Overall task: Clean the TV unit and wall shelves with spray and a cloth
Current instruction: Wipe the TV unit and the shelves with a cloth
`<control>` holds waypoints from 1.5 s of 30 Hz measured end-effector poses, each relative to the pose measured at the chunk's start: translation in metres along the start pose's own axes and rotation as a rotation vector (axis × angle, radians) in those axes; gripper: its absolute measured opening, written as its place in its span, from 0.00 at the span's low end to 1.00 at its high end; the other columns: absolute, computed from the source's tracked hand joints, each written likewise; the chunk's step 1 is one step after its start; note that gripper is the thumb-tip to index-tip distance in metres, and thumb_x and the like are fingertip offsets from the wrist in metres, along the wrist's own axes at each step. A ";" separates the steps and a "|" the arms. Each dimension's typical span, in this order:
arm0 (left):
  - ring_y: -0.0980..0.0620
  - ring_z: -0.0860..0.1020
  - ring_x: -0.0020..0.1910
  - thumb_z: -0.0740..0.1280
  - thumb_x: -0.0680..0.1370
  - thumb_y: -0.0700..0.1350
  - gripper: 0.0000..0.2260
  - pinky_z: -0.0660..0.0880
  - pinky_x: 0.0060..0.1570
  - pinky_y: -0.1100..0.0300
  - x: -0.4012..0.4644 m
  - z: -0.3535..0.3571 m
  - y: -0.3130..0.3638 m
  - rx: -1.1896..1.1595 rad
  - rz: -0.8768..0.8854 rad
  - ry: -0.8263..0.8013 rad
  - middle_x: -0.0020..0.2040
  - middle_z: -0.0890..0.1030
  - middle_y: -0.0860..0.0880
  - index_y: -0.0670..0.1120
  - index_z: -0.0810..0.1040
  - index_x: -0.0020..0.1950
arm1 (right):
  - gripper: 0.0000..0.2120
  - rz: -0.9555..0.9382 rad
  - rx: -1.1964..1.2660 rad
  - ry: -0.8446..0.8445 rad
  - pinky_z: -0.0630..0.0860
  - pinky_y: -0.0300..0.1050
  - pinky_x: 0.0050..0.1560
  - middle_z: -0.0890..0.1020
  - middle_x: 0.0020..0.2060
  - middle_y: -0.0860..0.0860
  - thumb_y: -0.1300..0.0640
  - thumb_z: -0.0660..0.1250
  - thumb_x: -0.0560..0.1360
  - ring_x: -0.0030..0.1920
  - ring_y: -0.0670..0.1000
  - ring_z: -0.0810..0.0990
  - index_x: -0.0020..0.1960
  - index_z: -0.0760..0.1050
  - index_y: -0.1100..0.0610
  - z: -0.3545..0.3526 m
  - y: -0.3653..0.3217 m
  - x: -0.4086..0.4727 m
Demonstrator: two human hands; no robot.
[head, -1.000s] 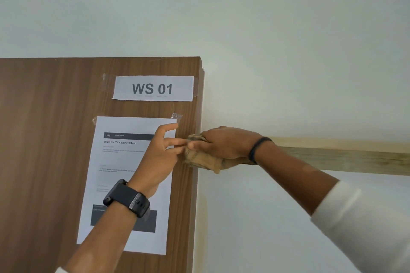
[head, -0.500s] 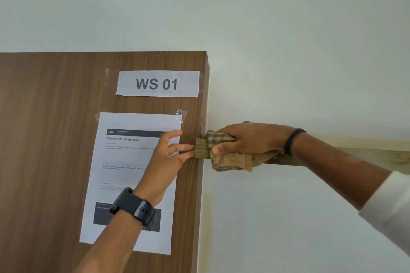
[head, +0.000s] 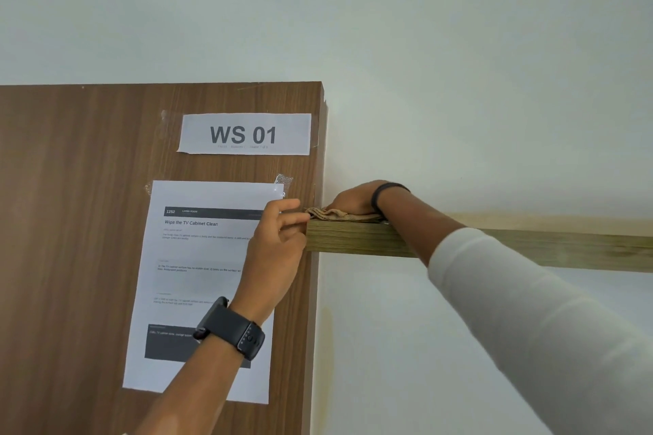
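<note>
Cloth [head: 339, 214] under right-hand fingers [head: 348, 203]

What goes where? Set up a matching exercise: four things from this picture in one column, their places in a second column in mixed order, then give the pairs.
Things:
1. cloth
2. WS 01 label
3. black watch
4. instruction sheet

Places:
A. on the left wrist
B. taped to the brown panel, below the other paper
C. on top of the wall shelf, under the right hand
D. taped near the top of the brown panel

Pairs: 1-C, 2-D, 3-A, 4-B
</note>
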State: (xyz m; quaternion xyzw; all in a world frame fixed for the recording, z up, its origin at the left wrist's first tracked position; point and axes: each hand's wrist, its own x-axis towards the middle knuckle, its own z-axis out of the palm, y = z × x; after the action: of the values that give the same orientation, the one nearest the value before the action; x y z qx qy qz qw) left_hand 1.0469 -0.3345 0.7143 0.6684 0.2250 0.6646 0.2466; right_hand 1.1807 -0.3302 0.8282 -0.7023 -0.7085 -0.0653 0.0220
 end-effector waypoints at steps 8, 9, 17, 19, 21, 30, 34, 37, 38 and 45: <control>0.57 0.74 0.49 0.63 0.77 0.38 0.18 0.70 0.43 0.69 -0.006 0.017 0.017 0.402 0.233 0.046 0.49 0.77 0.54 0.50 0.68 0.64 | 0.25 -0.015 0.074 0.052 0.65 0.43 0.51 0.75 0.63 0.53 0.42 0.47 0.82 0.56 0.52 0.74 0.68 0.70 0.55 0.003 0.023 -0.038; 0.56 0.75 0.49 0.63 0.76 0.39 0.19 0.73 0.45 0.64 -0.005 0.021 0.020 0.454 0.275 0.039 0.49 0.78 0.53 0.50 0.67 0.65 | 0.26 -0.002 0.067 0.056 0.64 0.43 0.54 0.74 0.65 0.52 0.41 0.46 0.82 0.59 0.53 0.73 0.69 0.70 0.55 0.002 0.030 -0.044; 0.54 0.75 0.52 0.68 0.76 0.42 0.21 0.72 0.49 0.59 -0.001 0.038 0.023 0.496 0.322 -0.039 0.50 0.78 0.53 0.53 0.66 0.66 | 0.24 0.356 -0.032 0.072 0.63 0.43 0.60 0.74 0.66 0.52 0.43 0.48 0.82 0.62 0.52 0.73 0.66 0.73 0.54 0.001 0.149 -0.109; 0.54 0.74 0.53 0.68 0.76 0.44 0.21 0.71 0.49 0.60 -0.001 0.036 0.019 0.497 0.323 -0.034 0.52 0.77 0.53 0.54 0.66 0.66 | 0.22 0.500 -0.105 0.038 0.64 0.41 0.60 0.71 0.69 0.54 0.49 0.47 0.84 0.66 0.54 0.71 0.68 0.70 0.58 0.002 0.180 -0.125; 0.55 0.73 0.51 0.68 0.76 0.46 0.21 0.70 0.49 0.60 0.000 0.034 0.017 0.510 0.336 -0.043 0.53 0.78 0.53 0.53 0.66 0.67 | 0.21 0.615 -0.143 0.039 0.64 0.42 0.63 0.66 0.72 0.56 0.54 0.44 0.84 0.69 0.55 0.67 0.71 0.65 0.62 0.003 0.203 -0.132; 0.51 0.74 0.59 0.66 0.77 0.43 0.20 0.67 0.66 0.49 0.000 0.036 0.017 0.502 0.332 -0.065 0.57 0.77 0.52 0.52 0.65 0.67 | 0.20 0.401 0.007 0.018 0.69 0.42 0.49 0.75 0.63 0.60 0.52 0.49 0.83 0.50 0.54 0.74 0.64 0.73 0.62 0.000 0.131 -0.087; 0.52 0.69 0.65 0.66 0.76 0.40 0.31 0.61 0.71 0.46 -0.004 0.044 0.012 0.441 0.345 -0.015 0.64 0.73 0.51 0.52 0.55 0.75 | 0.20 0.131 0.075 0.010 0.69 0.42 0.43 0.78 0.57 0.57 0.50 0.50 0.83 0.45 0.53 0.75 0.62 0.74 0.60 0.000 0.054 -0.054; 0.47 0.65 0.71 0.66 0.76 0.40 0.35 0.61 0.71 0.44 -0.008 0.050 0.003 0.409 0.347 0.069 0.68 0.70 0.50 0.54 0.50 0.76 | 0.23 0.020 0.148 0.014 0.67 0.44 0.50 0.76 0.58 0.56 0.46 0.48 0.83 0.49 0.51 0.74 0.64 0.72 0.59 0.002 0.025 -0.039; 0.44 0.63 0.72 0.66 0.76 0.41 0.34 0.58 0.72 0.45 -0.010 0.052 0.001 0.409 0.340 0.104 0.69 0.70 0.50 0.54 0.49 0.76 | 0.23 0.006 0.160 0.015 0.66 0.45 0.52 0.76 0.60 0.56 0.45 0.48 0.83 0.51 0.52 0.73 0.65 0.72 0.58 0.002 0.023 -0.036; 0.68 0.56 0.66 0.60 0.77 0.35 0.27 0.53 0.74 0.49 -0.026 0.094 0.020 0.398 0.453 0.169 0.67 0.72 0.51 0.48 0.57 0.75 | 0.16 0.035 0.116 0.040 0.68 0.44 0.45 0.76 0.50 0.53 0.49 0.49 0.83 0.40 0.49 0.74 0.51 0.72 0.56 0.001 0.069 -0.054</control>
State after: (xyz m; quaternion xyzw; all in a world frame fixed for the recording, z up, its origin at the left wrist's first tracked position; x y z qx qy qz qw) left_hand 1.1395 -0.3693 0.7075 0.6792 0.2157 0.6987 -0.0631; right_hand 1.2499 -0.3836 0.8245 -0.7108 -0.6980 -0.0377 0.0781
